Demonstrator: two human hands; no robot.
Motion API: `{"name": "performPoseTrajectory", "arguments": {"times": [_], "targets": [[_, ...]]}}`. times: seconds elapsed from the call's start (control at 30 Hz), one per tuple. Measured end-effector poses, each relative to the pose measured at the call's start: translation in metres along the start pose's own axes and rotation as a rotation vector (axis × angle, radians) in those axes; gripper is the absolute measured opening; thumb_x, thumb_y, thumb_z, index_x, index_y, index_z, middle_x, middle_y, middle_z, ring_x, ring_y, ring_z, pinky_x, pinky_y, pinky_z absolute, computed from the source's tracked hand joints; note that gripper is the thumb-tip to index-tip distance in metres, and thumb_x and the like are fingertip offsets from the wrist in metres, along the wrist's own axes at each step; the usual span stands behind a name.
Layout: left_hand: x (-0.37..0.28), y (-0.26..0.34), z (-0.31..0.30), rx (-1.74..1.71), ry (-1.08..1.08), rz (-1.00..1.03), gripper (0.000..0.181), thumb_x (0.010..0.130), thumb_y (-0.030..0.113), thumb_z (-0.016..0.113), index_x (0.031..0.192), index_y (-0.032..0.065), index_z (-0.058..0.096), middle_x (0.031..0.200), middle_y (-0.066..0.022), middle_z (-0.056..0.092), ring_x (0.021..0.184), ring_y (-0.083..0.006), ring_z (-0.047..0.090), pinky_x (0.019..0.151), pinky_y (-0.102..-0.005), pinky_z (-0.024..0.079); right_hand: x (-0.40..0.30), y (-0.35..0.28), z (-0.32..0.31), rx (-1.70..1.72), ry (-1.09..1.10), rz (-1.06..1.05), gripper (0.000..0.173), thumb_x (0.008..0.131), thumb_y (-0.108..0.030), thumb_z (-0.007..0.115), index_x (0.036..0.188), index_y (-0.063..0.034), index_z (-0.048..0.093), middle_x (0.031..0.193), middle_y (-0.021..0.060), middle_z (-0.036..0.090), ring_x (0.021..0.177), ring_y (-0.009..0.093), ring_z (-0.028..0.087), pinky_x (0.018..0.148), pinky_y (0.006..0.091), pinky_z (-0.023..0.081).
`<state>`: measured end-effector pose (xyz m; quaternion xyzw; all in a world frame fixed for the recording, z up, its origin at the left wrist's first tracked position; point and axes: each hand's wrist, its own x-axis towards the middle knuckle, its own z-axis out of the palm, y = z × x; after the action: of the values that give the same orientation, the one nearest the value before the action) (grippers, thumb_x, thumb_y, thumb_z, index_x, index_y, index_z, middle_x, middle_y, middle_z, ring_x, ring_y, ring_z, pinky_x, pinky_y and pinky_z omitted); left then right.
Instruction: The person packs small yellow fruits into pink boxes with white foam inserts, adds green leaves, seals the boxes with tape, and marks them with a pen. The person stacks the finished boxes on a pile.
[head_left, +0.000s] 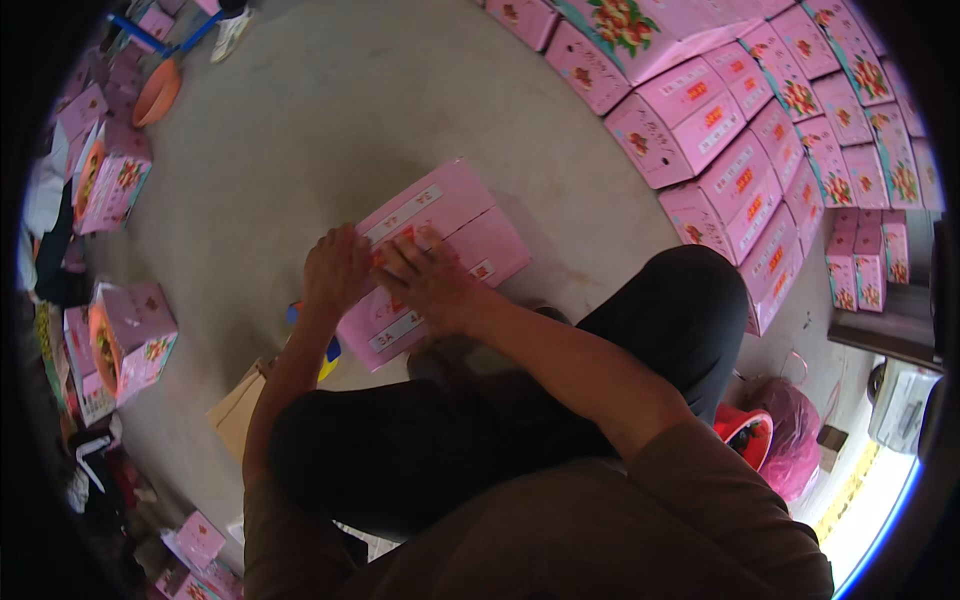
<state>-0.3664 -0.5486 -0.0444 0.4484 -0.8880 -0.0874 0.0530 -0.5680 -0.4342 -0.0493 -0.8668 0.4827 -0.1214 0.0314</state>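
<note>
A pink cardboard carton (480, 199) with printed white strips on its top lies on the concrete floor between my feet. Its top flaps are folded down, and a dark seam runs between them. My left hand (337, 270) is against the carton's left edge with its fingers bent; whether it grips anything is hidden. Across the middle of the top, my right hand (435, 285) lies palm down, fingers spread, over red print. Beside my left forearm, a blue and yellow object (330, 360) is mostly hidden. Near it is a tan cardboard piece (236, 412).
Stacked pink cartons (720, 187) fill the right side. At left, cartons (142, 337) stand beside orange basins (105, 349), with people partly visible at the rim. Another person's shoe (231, 36) shows at the top. A red bucket (759, 442) and a pink plastic bag (795, 435) sit behind my right knee.
</note>
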Motion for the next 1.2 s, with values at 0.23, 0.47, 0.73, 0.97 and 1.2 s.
{"name": "performPoseTrajectory", "arguments": {"times": [0.23,0.47,0.73,0.97,1.2], "targets": [[-0.036,-0.004,0.0,-0.144,0.173,-0.167,0.035,0.106,0.031,0.054,0.13,0.0073,0.062,0.124,-0.014,0.07,0.117,-0.0363,0.064,0.105,-0.051,0.044,0.001,-0.001,-0.009,0.075,-0.122,0.013,0.126,0.061,-0.064,0.093,0.167,-0.0228,0.039,0.168,0.0192,0.033,0.16,0.036,0.025,0.129,0.0658,0.012],[-0.069,-0.071,0.053,-0.256,0.379,0.022,0.037,0.105,0.026,0.057,0.135,0.0058,0.063,0.133,-0.0183,0.066,0.12,-0.0387,0.063,0.106,-0.0505,0.048,0.009,-0.012,-0.032,0.137,-0.285,0.015,0.127,0.062,-0.057,0.095,0.169,-0.0294,0.033,0.171,0.0198,0.029,0.163,0.037,0.021,0.13,0.0652,0.008],[-0.2,-0.075,0.012,-0.583,-0.111,-0.822,0.051,0.092,0.031,0.075,0.137,0.0099,0.066,0.13,-0.0243,0.066,0.123,-0.0395,0.064,0.101,-0.0477,0.053,0.005,-0.002,-0.033,0.134,-0.341,0.068,0.137,0.056,-0.057,0.099,0.171,-0.0306,0.029,0.173,0.0204,0.023,0.164,0.037,0.017,0.13,0.0655,0.007],[-0.234,-0.048,0.102,-0.192,0.105,-0.678,0.042,0.087,0.017,0.075,0.129,0.0171,0.072,0.108,-0.0221,0.071,0.112,-0.0409,0.068,0.097,-0.0481,0.052,0.006,-0.002,-0.032,0.074,-0.337,0.029,0.142,0.053,-0.06,0.099,0.171,-0.0307,0.027,0.172,0.0208,0.024,0.164,0.038,0.017,0.129,0.0671,0.008],[-0.177,-0.08,-0.007,-1.165,0.486,-0.738,0.023,0.086,0.0,0.061,0.107,0.0079,0.066,0.088,-0.0038,0.062,0.08,-0.0169,0.059,0.073,-0.0336,0.051,0.008,-0.007,-0.029,0.066,-0.336,0.017,0.142,0.053,-0.062,0.099,0.171,-0.0302,0.027,0.173,0.0208,0.024,0.164,0.038,0.018,0.128,0.0677,0.009]]}}
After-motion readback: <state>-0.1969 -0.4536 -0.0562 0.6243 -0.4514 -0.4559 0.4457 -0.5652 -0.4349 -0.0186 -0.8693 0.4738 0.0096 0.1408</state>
